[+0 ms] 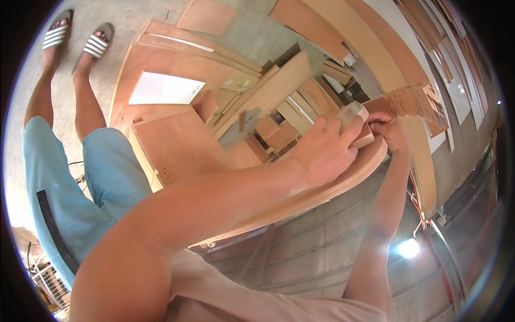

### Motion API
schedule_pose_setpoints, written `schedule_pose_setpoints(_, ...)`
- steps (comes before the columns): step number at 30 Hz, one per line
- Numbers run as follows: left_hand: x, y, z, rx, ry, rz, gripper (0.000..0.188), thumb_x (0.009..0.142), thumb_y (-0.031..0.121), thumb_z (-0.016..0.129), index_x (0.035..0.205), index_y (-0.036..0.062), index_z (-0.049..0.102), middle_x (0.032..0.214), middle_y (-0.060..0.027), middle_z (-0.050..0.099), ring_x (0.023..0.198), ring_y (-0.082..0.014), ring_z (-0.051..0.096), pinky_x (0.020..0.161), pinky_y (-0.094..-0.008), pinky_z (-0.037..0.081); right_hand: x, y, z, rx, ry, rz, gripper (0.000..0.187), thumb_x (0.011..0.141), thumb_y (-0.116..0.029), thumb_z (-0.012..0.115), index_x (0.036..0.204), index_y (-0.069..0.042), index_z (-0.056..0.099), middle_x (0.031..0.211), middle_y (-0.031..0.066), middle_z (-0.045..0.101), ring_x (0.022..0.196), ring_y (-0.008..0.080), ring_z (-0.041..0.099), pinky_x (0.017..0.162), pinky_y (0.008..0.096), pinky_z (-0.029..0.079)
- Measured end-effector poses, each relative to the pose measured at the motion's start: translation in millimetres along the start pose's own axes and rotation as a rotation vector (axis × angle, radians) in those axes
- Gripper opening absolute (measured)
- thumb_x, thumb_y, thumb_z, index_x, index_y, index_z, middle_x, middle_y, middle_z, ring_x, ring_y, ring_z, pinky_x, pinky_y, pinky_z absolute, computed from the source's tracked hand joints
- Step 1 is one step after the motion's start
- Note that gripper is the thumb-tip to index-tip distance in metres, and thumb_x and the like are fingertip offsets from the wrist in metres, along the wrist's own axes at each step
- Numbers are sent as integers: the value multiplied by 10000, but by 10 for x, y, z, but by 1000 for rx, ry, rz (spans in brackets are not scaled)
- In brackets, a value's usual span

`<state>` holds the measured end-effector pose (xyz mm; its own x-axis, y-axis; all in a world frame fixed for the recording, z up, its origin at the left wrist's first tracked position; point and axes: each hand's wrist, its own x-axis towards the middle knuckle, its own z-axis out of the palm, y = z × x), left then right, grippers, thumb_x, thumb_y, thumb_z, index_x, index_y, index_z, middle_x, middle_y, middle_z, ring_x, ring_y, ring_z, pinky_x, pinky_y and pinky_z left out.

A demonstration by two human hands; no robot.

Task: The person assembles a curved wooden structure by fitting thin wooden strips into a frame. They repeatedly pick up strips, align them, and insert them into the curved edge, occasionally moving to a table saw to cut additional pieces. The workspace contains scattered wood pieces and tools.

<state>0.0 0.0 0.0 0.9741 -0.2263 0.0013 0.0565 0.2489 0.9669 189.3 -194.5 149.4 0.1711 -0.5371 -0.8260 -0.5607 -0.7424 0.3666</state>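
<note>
My left hand (328, 149) is closed over a small wooden block (366, 139) with a layered, pale grey end. The block rests at the rounded corner of a curved plywood piece (322, 194), whose layered edge sweeps toward the lower left. Just beyond the block, my right hand (390, 133) has its fingers curled in by the block and the rim of the plywood. What those fingers grip, if anything, is hidden. My left forearm covers part of the plywood.
Wooden panels (177, 142) and a white sheet (163, 88) lie beyond my left arm. Long boards (370, 37), one with a torn, splintered end (410, 102), run along the upper right. My legs in blue shorts (115, 166) are at left. A bright lamp (409, 248) shines lower right.
</note>
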Motion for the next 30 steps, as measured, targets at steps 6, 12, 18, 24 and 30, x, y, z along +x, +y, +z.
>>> schedule_pose_setpoints(6, -60, -71, -37, 5, 30, 15, 157, 840, 191, 663, 947, 120, 753, 1386, -146, 466, 963, -270, 571, 861, -414, 424, 108, 55, 41, 55, -24, 5, 249, 864, 61, 646, 1092, -3, 725, 1026, 50, 736, 934, 132, 686, 862, 282, 555)
schedule_pose_setpoints(12, -166, -86, -20, -26, 6, -31, 299, 799, 193, 703, 1089, 128, 677, 1429, -154, 462, 983, -298, 576, 888, -454, 409, 112, 107, -4, 54, -46, -43, 195, 904, 13, 654, 1089, -11, 711, 1019, 26, 721, 948, 122, 665, 892, 281, 530)
schedule_pose_setpoints(18, -288, -135, 45, -276, 117, -185, 689, 757, 250, 800, 1366, 133, 501, 1439, -153, 488, 1126, -356, 587, 966, -484, 403, 201, 326, -131, 17, 74, -196, 272, 1020, -237, 633, 1163, -11, 684, 1072, 35, 713, 1024, 124, 640, 952, 299, 500)
schedule_pose_setpoints(24, -255, -132, -64, -420, -146, -469, 713, 784, 311, 802, 1379, 81, 484, 1246, -166, 642, 1141, -379, 606, 979, -490, 414, -251, -96, 300, -159, 187, -313, 424, 1057, -438, 554, 1243, -65, 633, 1121, 63, 680, 1068, 174, 607, 990, 321, 450)
schedule_pose_setpoints(30, -280, -149, -44, -345, -86, -382, 680, 795, 332, 794, 1348, 64, 501, 1186, -169, 663, 1094, -382, 622, 960, -489, 426, -426, -445, 382, -526, 164, -102, 370, 1050, -417, 565, 1232, -96, 546, 1115, 106, 652, 1072, 218, 585, 976, 354, 438)
